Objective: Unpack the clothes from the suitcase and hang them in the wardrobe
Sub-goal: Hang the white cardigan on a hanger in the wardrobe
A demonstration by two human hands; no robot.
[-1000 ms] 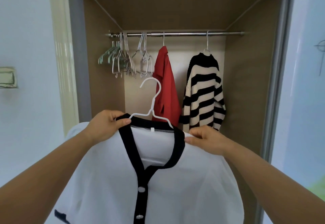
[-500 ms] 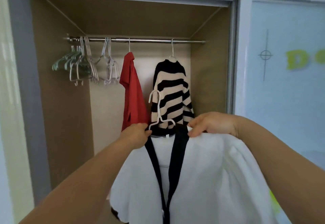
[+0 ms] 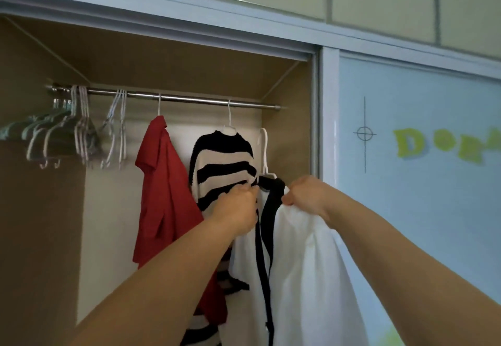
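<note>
left of grip: striped sweater (image 3: 222, 161) touching | above: rail (image 3: 252, 105) bare from sweater's hook to rail end | right: wardrobe side wall (image 3: 287, 142) close, door frame (image 3: 325, 117) beyond

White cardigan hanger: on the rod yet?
Off. The hanger sits below the rod, right of the striped sweater; left hand and right hand grip the cardigan.

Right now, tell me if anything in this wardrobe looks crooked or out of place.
The red shirt hangs lopsided, its bulk slumped to one side of its hook. The white cardigan, gripped by the left hand and right hand, is not yet on the rail. Nothing else stands out.
</note>
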